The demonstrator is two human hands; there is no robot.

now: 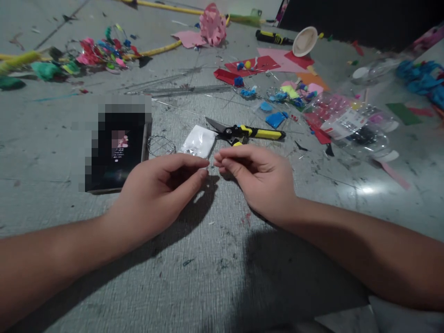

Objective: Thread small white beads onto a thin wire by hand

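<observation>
My left hand (pixel 152 189) and my right hand (pixel 267 180) come close together over the grey surface, fingertips almost meeting. Thumb and fingers are pinched on each hand; whatever sits between them is too small or too hidden to make out. Just beyond the fingertips lies a small white packet (pixel 198 141). Touching its right side are pruning shears (pixel 256 132) with yellow and black handles, their blades pointing left. A ring of thin bent wire (pixel 161 145) rests behind my left hand, beside a dark phone (pixel 118 162) with its screen lit.
Clear plastic bottles (pixel 357 122) lie at the right. Coloured paper scraps (pixel 253 66), a paper cup (pixel 305 41) on its side and a yellow-black tool (pixel 272 37) are farther back. Decorated wire pieces (pixel 104 51) and a pink paper flower (pixel 212 25) are scattered along the back left.
</observation>
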